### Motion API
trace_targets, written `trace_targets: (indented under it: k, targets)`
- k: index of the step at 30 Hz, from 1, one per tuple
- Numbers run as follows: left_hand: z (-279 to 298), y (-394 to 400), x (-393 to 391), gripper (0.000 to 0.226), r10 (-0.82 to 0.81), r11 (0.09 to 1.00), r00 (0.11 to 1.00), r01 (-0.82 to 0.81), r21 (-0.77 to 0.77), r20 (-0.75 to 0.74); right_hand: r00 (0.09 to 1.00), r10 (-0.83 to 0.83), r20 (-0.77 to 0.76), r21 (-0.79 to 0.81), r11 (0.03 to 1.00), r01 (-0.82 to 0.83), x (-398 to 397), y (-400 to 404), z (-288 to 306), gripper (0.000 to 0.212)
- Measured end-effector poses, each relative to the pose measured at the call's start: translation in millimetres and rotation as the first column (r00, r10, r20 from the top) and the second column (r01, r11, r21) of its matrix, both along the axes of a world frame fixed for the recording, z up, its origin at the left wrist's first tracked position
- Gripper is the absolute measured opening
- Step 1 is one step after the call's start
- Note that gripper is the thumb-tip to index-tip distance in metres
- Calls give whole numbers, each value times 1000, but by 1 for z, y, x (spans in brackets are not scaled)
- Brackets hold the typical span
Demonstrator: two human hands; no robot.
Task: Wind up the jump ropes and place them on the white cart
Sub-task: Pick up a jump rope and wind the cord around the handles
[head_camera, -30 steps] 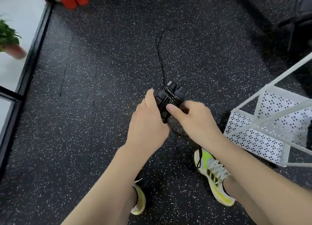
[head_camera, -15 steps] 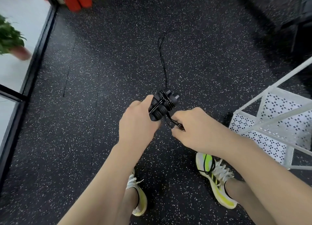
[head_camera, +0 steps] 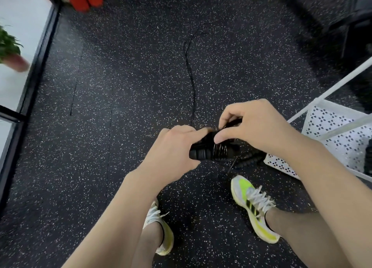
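White cart (head_camera: 314, 135), contents unclear

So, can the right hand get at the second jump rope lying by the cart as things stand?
Probably not yet: the right hand pinches the cord it is winding on the handles held by the left hand. The other jump rope lies unobstructed beside the white cart.

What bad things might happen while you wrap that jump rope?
The loose rope trails far across the floor, so pulling it in could snag or tangle it. The left hand holds the handles while the right hand pinches the rope; a slip might undo the coils. Another handle lying near the right shoe might trip you.
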State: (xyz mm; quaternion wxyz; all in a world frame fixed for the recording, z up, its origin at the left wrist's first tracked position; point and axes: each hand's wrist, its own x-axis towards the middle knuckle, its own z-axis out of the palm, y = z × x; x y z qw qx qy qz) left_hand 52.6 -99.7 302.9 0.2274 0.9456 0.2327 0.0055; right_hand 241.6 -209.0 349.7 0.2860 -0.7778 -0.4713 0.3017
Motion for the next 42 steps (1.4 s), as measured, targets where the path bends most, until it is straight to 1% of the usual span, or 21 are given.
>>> trace_targets:
  k: [5, 10, 12, 13, 14, 16, 18, 19, 20, 22, 24, 26, 28, 29, 31, 32, 33, 34, 36, 40, 42]
  targets:
    - [0, 0, -3, 71, -25, 995, 994, 35, -93, 104, 992, 30, -123, 29, 999, -26, 8, -3, -1, 14]
    - [14, -2, -5, 78, 90, 958, 979, -35, -284, 185, 955, 29, -295, 92, 996, -2, 20, -4, -4, 2]
    - [21, -3, -5, 79, 123, 948, 970, -52, -314, 209, 933, 17, -358, 111, 993, 25, 22, -3, -7, 8]
    - [24, -3, -5, 80, 139, 941, 965, -60, -332, 220, 908, 7, -419, 117, 992, 47, 22, -1, -9, 11]
    - [28, -3, -5, 81, 160, 933, 960, -71, -354, 230, 860, -10, -510, 121, 989, 83, 21, 0, -11, 13]
    - [34, -4, -5, 80, 217, 908, 945, -104, -406, 245, 737, -36, -675, 130, 977, 167, 15, 4, -16, 14]
    - [38, -4, -4, 79, 280, 872, 925, -133, -472, 258, 632, -56, -773, 134, 959, 249, 6, 6, -21, 16]
    - [40, -4, -3, 77, 310, 851, 914, -146, -504, 260, 600, -69, -797, 127, 952, 278, 1, 8, -24, 22]
    - [41, -4, -3, 75, 341, 833, 904, -163, -529, 258, 591, -89, -802, 109, 950, 291, -5, 8, -26, 27]
    - [42, -4, -2, 69, 404, 802, 880, -209, -559, 250, 613, -127, -780, 78, 952, 296, -14, 10, -30, 29]
    - [42, -3, -1, 66, 461, 784, 853, -261, -563, 246, 615, -181, -767, 33, 947, 320, -22, 13, -33, 29]
    - [40, -2, -1, 63, 518, 770, 818, -317, -553, 252, 630, -192, -753, 19, 950, 312, -30, 16, -32, 32]
    - [38, 1, -1, 61, 574, 756, 779, -385, -529, 253, 685, -186, -705, 14, 962, 274, -36, 16, -31, 35]
    - [37, 3, -1, 60, 596, 751, 762, -417, -511, 254, 744, -177, -645, 11, 971, 241, -40, 16, -29, 36]
    - [34, 7, -3, 55, 618, 752, 742, -461, -472, 259, 891, -114, -440, 6, 991, 131, -46, 14, -24, 40]
    - [33, 8, -3, 53, 615, 760, 743, -471, -448, 263, 940, -71, -332, -6, 997, 74, -49, 13, -21, 44]
    - [33, 9, -4, 51, 606, 773, 750, -477, -418, 265, 969, -31, -246, -23, 999, 27, -52, 11, -19, 47]
    - [32, 10, -4, 51, 594, 788, 760, -483, -382, 265, 981, 0, -192, -39, 999, -8, -55, 11, -17, 48]
    - [29, 12, -5, 51, 581, 804, 777, -498, -326, 245, 990, 33, -139, -61, 997, -42, -59, 9, -16, 44]
    - [24, 15, -6, 43, 559, 823, 800, -502, -268, 217, 995, 59, -82, -19, 998, -60, -59, 8, -13, 28]
    - [22, 16, -6, 35, 536, 840, 819, -491, -231, 208, 996, 92, -21, 1, 996, -92, -55, 6, -11, 18]
